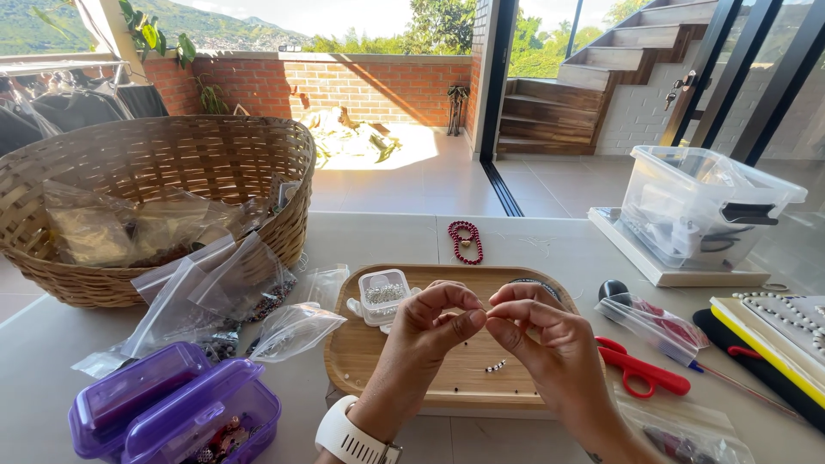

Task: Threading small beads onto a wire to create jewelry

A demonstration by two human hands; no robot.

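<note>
My left hand (434, 326) and my right hand (541, 339) meet above a wooden tray (365, 357), fingertips pinched together on something very small, too small to make out. A short strand of white beads (496, 366) lies on the tray just under my hands. At the tray's back left a small clear box of silver beads (383, 295) stands open. A watch with a white band (348, 440) is on my left wrist.
A large wicker basket (172, 163) with plastic bags sits at left. Clear zip bags (215, 301) and purple bead boxes (185, 408) lie in front of it. A red bead bracelet (466, 241), red scissors (640, 371), a clear lidded bin (700, 206) and a bead board (782, 331) are to the right.
</note>
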